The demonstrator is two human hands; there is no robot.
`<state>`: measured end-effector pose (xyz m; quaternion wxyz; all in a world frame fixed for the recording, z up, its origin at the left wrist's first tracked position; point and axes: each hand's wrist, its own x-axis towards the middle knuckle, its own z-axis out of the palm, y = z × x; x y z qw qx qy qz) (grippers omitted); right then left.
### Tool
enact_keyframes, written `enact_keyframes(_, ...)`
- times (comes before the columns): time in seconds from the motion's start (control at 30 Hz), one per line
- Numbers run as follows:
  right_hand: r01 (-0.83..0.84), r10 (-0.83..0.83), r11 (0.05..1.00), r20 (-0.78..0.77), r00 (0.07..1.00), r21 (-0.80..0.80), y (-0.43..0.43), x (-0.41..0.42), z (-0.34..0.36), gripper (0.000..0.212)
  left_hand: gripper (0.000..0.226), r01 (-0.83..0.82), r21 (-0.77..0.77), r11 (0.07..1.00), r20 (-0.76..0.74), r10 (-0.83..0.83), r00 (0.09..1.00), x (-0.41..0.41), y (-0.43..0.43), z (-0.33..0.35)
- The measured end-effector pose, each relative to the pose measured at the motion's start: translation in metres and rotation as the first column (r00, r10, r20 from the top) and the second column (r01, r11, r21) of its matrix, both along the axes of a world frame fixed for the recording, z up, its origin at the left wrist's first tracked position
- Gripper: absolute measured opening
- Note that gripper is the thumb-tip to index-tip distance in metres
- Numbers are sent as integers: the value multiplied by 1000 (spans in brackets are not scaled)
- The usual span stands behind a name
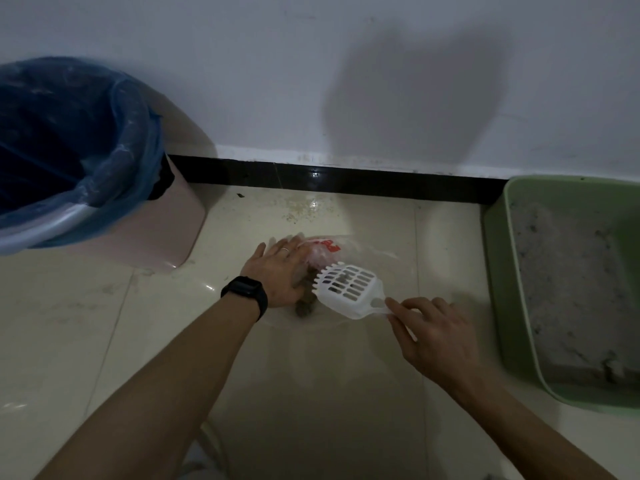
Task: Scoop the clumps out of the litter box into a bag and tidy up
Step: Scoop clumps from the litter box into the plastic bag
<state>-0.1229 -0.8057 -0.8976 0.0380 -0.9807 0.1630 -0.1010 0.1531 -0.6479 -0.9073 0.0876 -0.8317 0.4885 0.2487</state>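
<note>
Standing bin point(166, 233): pink, with a blue liner point(131, 140), at the far-left edge of the floor point(104, 323), against the wall.
Litter box point(498, 271): green, at the floor's right edge, its long axis running away from the wall. Grey litter point(571, 289) lies inside.
Bag point(322, 251): clear plastic with red print, lying on the middle of the floor near the skirting.
Scoop point(346, 285): white and slotted. The handle is lower right and the toothed edge upper left, pointing at the bag.
Left hand point(277, 271): fingers stretched, slightly apart, on the bag. The thumb is hidden, so I cannot tell if it pinches.
Right hand point(436, 334): fingers clamped on the Scoop's handle.
Clumps point(306, 303): dark, touching the Scoop's toothed edge.
Watch point(246, 294): black, on the left wrist.
</note>
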Motion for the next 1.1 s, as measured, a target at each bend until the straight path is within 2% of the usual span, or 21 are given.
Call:
enact_keyframes(0.17, -32, 33, 999, 47, 998, -8, 5, 3, -6, 31, 90, 1, 27, 1000, -14, -1, 1000, 2, 1, -2)
enact_keyframes(0.37, -14, 12, 999, -56, 998, -44, 10, 20, -10, 33, 77, -73, 12, 997, -71, 73, 995, 2, 3, -2)
enact_keyframes(0.57, -26, 28, 998, 30, 999, -49, 11, 22, -6, 32, 68, -114, -22, 993, -141, 110, 984, -5, -6, -1)
enact_keyframes(0.77, -17, 18, 998, 9, 1000, -64, 12, 19, -15, 35, 60, -120, -20, 993, -146, 116, 983, -2, -4, -8)
enact_keyframes(0.9, -43, 37, 997, -77, 996, -71, 10, 18, -22, 44, 60, -144, -47, 989, -175, 133, 975, -4, -5, -6)
enact_keyframes(1.1, 4, -4, 998, -7, 1000, -64, 7, 24, -14, 37, 56, -134, -1, 991, -169, 132, 977, -6, -4, -4)
